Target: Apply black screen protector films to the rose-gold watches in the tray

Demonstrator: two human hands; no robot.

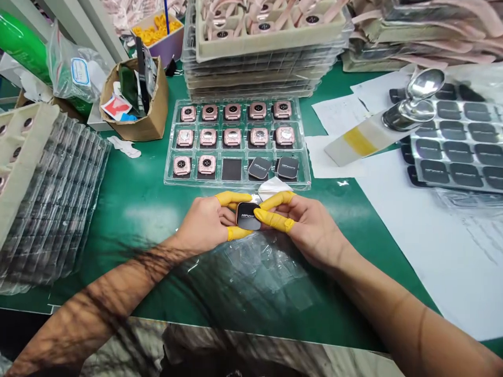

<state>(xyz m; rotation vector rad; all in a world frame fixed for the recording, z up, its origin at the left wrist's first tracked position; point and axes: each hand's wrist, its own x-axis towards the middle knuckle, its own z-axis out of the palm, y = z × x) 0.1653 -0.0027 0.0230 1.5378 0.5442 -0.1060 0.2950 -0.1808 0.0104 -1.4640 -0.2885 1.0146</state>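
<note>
Your left hand (206, 222) and right hand (308, 226) share a narrow grip on the black device (245, 222) near the frame's centre, below the clear tray (220, 183) on the green surface (137, 217)

Can see a green bottle (21, 42) just beside a clear plastic bag (65, 78). Can also see a cardboard box (155, 116) near a purple bin (171, 46) of yellow pieces (155, 30).
</note>
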